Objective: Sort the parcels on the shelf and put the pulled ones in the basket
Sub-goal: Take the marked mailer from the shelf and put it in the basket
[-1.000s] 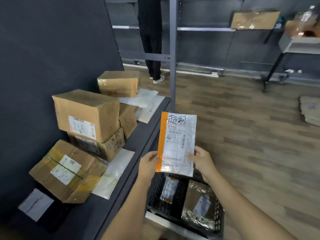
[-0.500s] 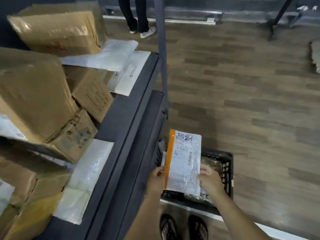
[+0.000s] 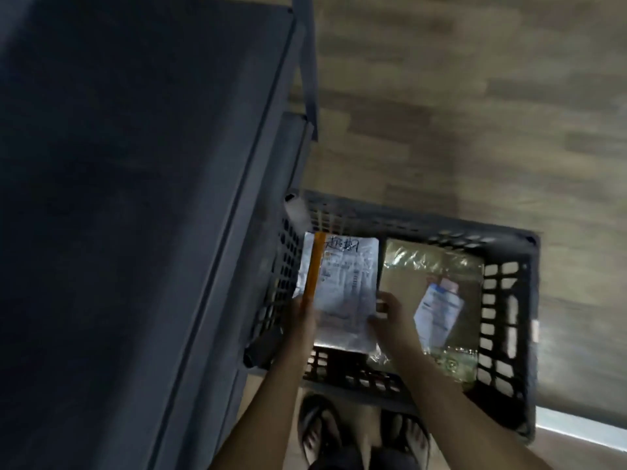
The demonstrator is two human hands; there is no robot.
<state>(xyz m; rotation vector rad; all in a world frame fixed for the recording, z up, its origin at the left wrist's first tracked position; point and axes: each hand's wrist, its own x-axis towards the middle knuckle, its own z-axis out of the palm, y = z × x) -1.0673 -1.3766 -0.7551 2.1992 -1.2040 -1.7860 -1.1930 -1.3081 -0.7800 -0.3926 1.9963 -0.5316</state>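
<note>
A flat clear-plastic parcel [image 3: 342, 279] with an orange strip and handwritten marks is held low inside the black plastic basket [image 3: 509, 300] on the floor. My left hand [image 3: 302, 313] pinches its orange left edge. My right hand [image 3: 390, 313] grips its lower right edge with curled fingers. A brown parcel wrapped in shiny film [image 3: 437, 296], with a white label, lies in the basket's right half. The frame is blurred by motion.
The dark grey shelf [image 3: 135, 198] fills the left side, its edge and post [image 3: 305, 62] just left of the basket. Wooden floor lies beyond and to the right. My feet in sandals [image 3: 319, 432] stand right before the basket.
Both hands have lowered the parcel from chest height down into the basket. The view has tipped downward, so the boxes on the shelf are out of sight.
</note>
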